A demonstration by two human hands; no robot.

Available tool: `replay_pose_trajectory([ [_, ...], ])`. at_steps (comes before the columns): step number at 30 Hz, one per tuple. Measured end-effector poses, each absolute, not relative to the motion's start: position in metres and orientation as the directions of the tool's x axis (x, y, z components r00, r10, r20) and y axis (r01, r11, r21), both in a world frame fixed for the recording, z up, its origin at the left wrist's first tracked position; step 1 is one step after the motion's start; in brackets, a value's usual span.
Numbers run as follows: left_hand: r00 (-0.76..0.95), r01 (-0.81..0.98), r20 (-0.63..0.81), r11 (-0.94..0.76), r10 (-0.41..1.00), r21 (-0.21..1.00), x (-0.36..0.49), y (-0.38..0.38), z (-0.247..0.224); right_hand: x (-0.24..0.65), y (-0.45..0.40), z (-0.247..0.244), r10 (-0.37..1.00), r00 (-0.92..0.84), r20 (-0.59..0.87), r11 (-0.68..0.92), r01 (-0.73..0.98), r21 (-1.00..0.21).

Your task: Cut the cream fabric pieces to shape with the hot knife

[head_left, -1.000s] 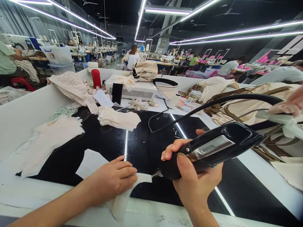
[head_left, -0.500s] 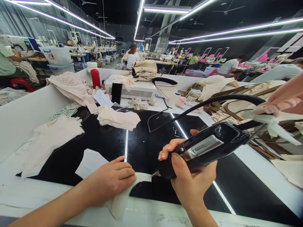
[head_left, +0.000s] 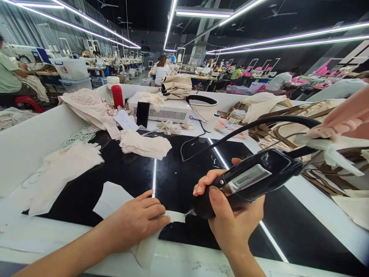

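Note:
My right hand [head_left: 230, 215] is wrapped round a black corded handheld power tool [head_left: 253, 177] with a silver panel and a pointed metal tip. That tip touches or hovers at the right end of a cream fabric piece [head_left: 176, 216]; the small gap cannot be judged. My left hand [head_left: 141, 217] lies flat across the fabric, fingers stretched toward the tip, covering part of the piece. Beneath is a black board [head_left: 184, 173] on the white table. At the upper right, another person's hand [head_left: 323, 130] is at the tool's cord end, by a whitish wrapping.
Cream fabric stacks [head_left: 145, 143] lie behind and to the left. A phone [head_left: 142, 114], a red bottle [head_left: 117, 96] and a white machine box [head_left: 167, 109] stand at the back. Brown-edged fabric pieces [head_left: 276, 127] pile up on the right. The tool's black cord [head_left: 230, 134] arches over the board.
The fingertips of my left hand have slid slightly right along the fabric, closer to the tool's tip. My right hand and the tool stay almost still.

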State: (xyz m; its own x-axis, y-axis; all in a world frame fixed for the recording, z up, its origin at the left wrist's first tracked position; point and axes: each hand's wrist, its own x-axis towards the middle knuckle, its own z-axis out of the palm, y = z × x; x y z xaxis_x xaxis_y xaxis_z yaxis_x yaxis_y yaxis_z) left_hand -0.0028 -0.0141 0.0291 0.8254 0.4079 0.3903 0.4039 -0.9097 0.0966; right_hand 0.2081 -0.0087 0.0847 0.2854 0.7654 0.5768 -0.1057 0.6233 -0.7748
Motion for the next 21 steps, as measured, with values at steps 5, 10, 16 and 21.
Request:
replay_pose_trajectory([
  [5,0.822,0.405,0.4,-0.91,0.404,0.088,-0.003,-0.015,0.028,0.198,-0.007,0.089,0.772,0.309,0.556,0.616,-0.149,-0.773],
  [10,0.816,0.414,0.403,-0.905,0.414,0.091,-0.001,-0.017,0.027,0.19,-0.005,0.088,0.791,0.275,0.547,0.6,-0.172,-0.781],
  [16,0.814,0.413,0.407,-0.906,0.415,0.098,0.001,-0.018,0.025,0.187,-0.005,0.087,0.791,0.279,0.545,0.597,-0.159,-0.786],
  [21,0.816,0.414,0.397,-0.904,0.42,0.105,0.001,-0.019,0.025,0.189,-0.007,0.087,0.794,0.263,0.548,0.593,-0.138,-0.793],
])
